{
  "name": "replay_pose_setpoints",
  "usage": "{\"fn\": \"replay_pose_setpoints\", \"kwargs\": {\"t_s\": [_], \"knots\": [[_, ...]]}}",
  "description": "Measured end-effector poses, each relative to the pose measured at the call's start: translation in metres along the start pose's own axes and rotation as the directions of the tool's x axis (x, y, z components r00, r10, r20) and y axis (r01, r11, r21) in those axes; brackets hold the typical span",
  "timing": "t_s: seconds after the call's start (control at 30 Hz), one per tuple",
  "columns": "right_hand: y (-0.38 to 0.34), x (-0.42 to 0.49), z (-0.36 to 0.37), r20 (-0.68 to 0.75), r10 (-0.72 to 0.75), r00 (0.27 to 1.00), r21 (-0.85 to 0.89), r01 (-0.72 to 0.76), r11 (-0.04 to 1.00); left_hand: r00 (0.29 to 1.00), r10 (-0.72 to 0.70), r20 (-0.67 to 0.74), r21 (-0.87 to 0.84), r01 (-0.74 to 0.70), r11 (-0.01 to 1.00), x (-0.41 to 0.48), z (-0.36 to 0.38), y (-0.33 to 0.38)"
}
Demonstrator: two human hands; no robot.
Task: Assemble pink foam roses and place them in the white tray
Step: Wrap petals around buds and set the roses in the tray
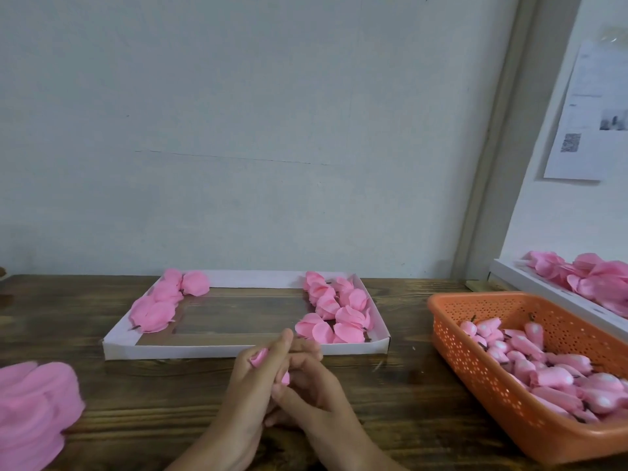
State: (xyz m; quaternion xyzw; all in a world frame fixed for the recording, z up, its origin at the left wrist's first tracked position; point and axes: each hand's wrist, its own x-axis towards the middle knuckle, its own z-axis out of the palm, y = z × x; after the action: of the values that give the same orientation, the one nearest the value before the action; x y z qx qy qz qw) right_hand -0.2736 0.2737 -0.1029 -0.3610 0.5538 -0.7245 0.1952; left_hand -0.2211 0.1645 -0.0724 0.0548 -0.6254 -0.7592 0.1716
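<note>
A pink foam rose (260, 357), only partly formed, is held between both hands above the wooden table (136, 402), just in front of the near wall of the white tray (217, 351). The left hand (253, 379) is curled round it, so that pink foam is seen at the top of the fist and again lower down, between the two hands. The right hand (314, 382) is pressed against the left, its fingers bent in over the left hand's fingers and onto the lower pink edge; most of the piece is hidden by the fingers, so its exact shape cannot be told.

Inside the white tray, finished roses (334, 312) are laid in two rows along the right end, and a smaller group is laid along the left end. The middle of the tray is taken up by a see-through panel, through which the wood grain is seen.

An orange basket (475, 396) is set to the right of the hands, filled with pink rose buds (530, 365) on short dark stems. Behind it, a second white tray (543, 287) heaped with loose pink petals is seen at the right edge. A stack of pink petals (30, 413) is placed at the lower left, blurred. A printed sheet of paper (591, 113) is fixed to the side wall.
</note>
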Motion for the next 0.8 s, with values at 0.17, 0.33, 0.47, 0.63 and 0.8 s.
{"fn": "replay_pose_setpoints", "kwargs": {"t_s": [0.17, 0.33, 0.47, 0.63, 0.8], "knots": [[-0.001, 0.001, -0.008, 0.026, -0.118, 0.993, -0.177, 0.120, 0.977, 0.986, 0.046, 0.160, 0.015, -0.049, 0.999, 0.003, -0.005, 0.002], [-0.005, 0.003, -0.012, 0.028, -0.177, 0.984, -0.244, 0.178, 0.953, 0.985, 0.051, 0.166, 0.174, -0.080, 0.981, 0.001, -0.011, 0.005], [-0.009, 0.005, -0.017, 0.007, -0.194, 0.981, -0.207, 0.191, 0.960, 0.983, 0.040, 0.182, 0.255, -0.086, 0.963, -0.003, -0.012, 0.016], [-0.011, 0.008, -0.029, -0.132, -0.178, 0.975, -0.277, 0.136, 0.951, 0.978, 0.193, 0.075, 0.689, -0.191, 0.699, 0.005, -0.044, 0.059], [-0.012, 0.008, -0.031, -0.190, -0.134, 0.973, -0.330, 0.066, 0.942, 0.968, 0.144, -0.205, 0.972, 0.218, -0.081, 0.006, -0.169, 0.126]]}}
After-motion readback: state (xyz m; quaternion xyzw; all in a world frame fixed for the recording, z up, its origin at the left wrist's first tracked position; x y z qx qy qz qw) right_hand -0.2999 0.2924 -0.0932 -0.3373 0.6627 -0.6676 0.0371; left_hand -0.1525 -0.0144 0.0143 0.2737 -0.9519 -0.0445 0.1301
